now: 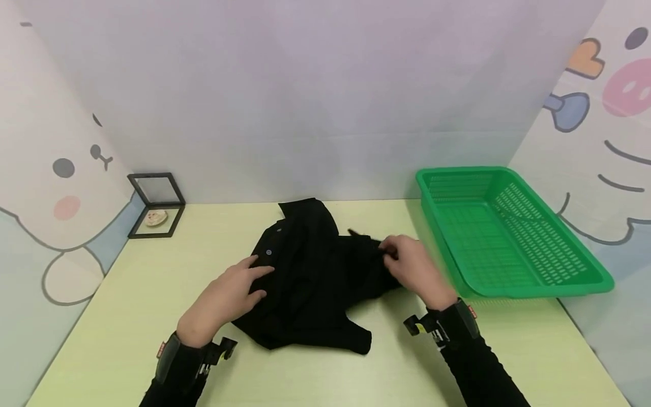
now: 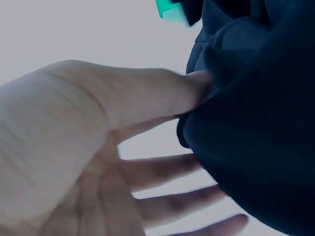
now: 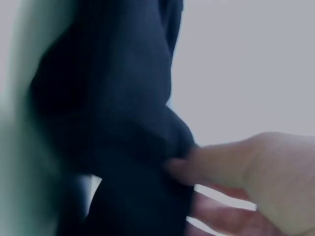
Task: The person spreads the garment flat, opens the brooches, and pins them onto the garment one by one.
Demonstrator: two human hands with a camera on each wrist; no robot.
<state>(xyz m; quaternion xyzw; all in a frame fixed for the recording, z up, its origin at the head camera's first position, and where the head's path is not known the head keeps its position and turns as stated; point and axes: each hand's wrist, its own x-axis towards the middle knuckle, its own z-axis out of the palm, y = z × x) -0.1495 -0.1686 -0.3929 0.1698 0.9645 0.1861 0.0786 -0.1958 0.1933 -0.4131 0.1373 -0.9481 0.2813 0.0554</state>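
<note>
A black shirt (image 1: 310, 282), collared and with small buttons down its front, lies rumpled on the table. At its left side my left hand (image 1: 224, 297) touches the cloth with fingers spread. The left wrist view shows that thumb (image 2: 147, 91) against a fold of the shirt (image 2: 256, 128), the other fingers fairly straight along its edge. On the opposite side my right hand (image 1: 414, 268) pinches the shirt's right part. Up close, the right thumb (image 3: 216, 164) presses on the dark cloth (image 3: 133, 123), with the fingers partly hidden behind it.
To the right stands a green plastic basket (image 1: 460, 282) with perforated walls. A black-framed hinged case (image 1: 175, 223) at the back left holds a small round object (image 1: 155, 218). Pale sheets with cartoon prints enclose the yellow table (image 1: 203, 226) at the back and sides.
</note>
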